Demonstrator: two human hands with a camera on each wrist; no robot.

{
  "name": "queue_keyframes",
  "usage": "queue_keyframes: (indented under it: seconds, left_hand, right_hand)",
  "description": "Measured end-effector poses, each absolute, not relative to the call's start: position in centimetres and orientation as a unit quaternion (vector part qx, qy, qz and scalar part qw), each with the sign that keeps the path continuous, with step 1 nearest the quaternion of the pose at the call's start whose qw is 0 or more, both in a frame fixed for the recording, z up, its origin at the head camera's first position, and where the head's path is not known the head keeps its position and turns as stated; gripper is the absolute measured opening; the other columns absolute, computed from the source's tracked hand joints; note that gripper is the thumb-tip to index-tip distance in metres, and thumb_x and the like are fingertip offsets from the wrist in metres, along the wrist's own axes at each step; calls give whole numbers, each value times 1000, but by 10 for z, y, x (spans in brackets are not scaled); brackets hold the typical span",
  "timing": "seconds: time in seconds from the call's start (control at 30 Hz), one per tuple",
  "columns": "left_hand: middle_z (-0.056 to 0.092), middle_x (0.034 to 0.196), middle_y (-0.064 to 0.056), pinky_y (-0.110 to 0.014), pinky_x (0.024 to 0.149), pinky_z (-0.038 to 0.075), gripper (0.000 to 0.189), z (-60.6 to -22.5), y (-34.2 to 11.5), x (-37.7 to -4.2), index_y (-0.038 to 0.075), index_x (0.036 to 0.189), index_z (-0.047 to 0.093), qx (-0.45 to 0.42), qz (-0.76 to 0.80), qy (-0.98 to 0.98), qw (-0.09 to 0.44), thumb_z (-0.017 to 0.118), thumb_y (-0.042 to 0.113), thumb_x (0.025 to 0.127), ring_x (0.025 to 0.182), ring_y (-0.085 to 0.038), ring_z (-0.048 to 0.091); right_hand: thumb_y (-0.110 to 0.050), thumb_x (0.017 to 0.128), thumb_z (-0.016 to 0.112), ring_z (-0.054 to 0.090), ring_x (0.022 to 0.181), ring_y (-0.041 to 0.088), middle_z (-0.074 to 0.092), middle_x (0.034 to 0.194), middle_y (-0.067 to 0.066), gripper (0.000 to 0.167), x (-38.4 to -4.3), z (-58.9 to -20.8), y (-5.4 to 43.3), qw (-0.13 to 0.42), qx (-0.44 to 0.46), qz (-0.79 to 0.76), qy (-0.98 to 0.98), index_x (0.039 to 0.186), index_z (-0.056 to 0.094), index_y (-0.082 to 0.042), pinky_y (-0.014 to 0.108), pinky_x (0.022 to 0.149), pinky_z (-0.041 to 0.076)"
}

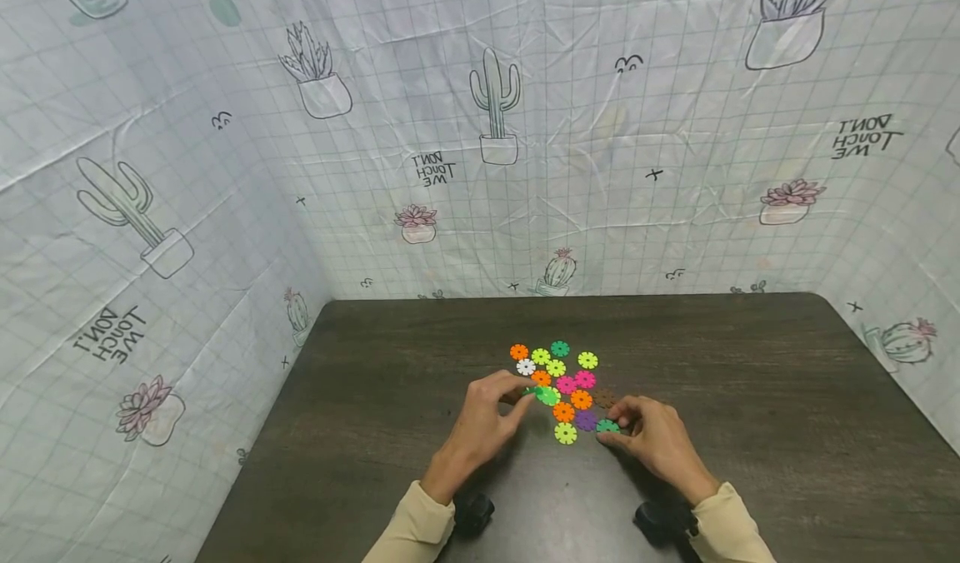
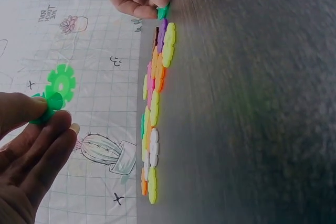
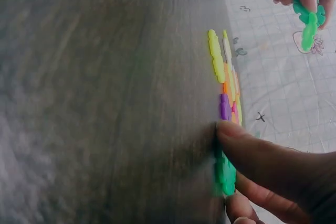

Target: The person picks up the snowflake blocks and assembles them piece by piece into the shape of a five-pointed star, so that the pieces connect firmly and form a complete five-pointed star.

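My left hand [image 1: 487, 413] pinches a dark green interlocking disc [image 2: 55, 101] between thumb and fingers, raised above the table. A light green interlocking disc [image 2: 62, 83] is joined to it at an angle and sticks out past the fingertips. On the right, my right hand [image 1: 662, 440] pinches another dark green interlocking disc [image 3: 227, 174] by its edge, low at the tabletop. Right by those fingertips lie a purple disc [image 1: 586, 421] and a brown disc [image 1: 603, 399]. A yellow-green disc [image 1: 566, 434] lies flat between the two hands.
Beyond the hands, several more notched discs lie flat, among them an orange disc [image 1: 519, 352], a white disc [image 1: 526, 367], a pink disc [image 1: 585, 379] and a green disc [image 1: 560, 348]. The dark wooden table [image 1: 405, 338] meets a printed cloth [image 1: 600, 213] at the back and sides.
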State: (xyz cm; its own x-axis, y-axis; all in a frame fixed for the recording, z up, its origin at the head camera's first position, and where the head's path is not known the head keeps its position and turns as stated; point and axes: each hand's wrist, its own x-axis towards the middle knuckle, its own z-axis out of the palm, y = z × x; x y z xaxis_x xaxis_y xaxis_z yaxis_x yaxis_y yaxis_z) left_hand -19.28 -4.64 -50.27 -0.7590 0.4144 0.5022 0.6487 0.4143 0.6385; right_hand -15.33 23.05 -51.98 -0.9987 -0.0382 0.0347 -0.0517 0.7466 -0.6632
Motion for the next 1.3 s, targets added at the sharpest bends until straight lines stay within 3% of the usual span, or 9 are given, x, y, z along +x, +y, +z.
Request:
queue_keyframes:
  seconds: [0.3, 0.6, 1.3]
  left_hand:
    - [76, 98, -7, -17, 78, 61, 16, -502, -46, -192, 8, 113, 77, -318, -442, -829, 127, 74, 10, 97, 84, -10, 73]
    - [77, 100, -6, -17, 79, 61, 14, -503, -44, -191, 9, 110, 77, -315, -438, -834, 114, 76, 11, 96, 85, -12, 75]
    - [77, 96, -4, -15, 80, 60, 15, -508, -40, -190, 9, 102, 75, -331, -427, -832, 124, 81, 3, 90, 86, -11, 76]
  right_hand:
    - [-25, 77, 94, 55, 67, 7, 69, 85, 2, 30, -154, -520, 231, 31, 22, 356, -934, 92, 73, -11, 22, 60, 45]
    - [-12, 90, 82, 64, 63, 8, 70, 81, 3, 12, -157, -517, 232, 38, 25, 404, -914, 91, 70, -9, 23, 52, 52]
    - [-22, 93, 80, 73, 69, 16, 75, 87, 10, 21, -155, -507, 223, 40, 22, 494, -868, 100, 72, -4, 28, 59, 62]
